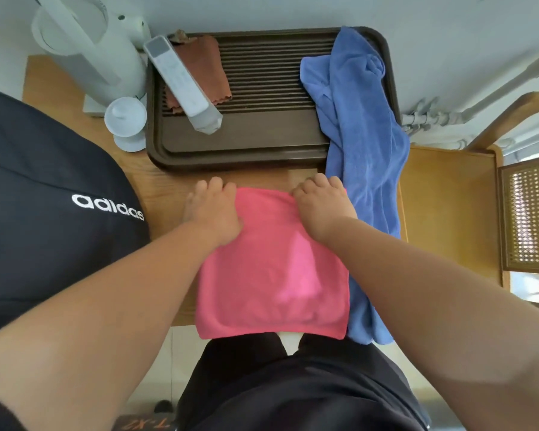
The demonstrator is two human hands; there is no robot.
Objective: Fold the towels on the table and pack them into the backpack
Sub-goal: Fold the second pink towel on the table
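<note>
Two hands are down on the pink terry towel, which lies flat as a neat rectangle dead centre on the light wooden table, its 6 o'clock edge hanging just past the table's near edge. Your left hand sits on the towel's 10 o'clock corner, knuckles up, fingers curled over the corner and gripping it. Your right hand mirrors it at the 2 o'clock corner, fingers curled round the cloth there too.

Look to 3 o'clock: the crumpled blue terry towel runs in a long strip right beside the pink one, touching its right edge, with its far end draped over the 3 o'clock side of the dark brown slatted tray. That tray sits at 12 o'clock, just beyond your fingertips. On it, toward 11 o'clock, a white remote control lies slantwise across a small brown cloth.

Over at 9 o'clock, the black backpack with white lettering fills the left side, resting on the table. Beyond it, at 10 to 11 o'clock, stand a white lidded cup and a tall white appliance.
</note>
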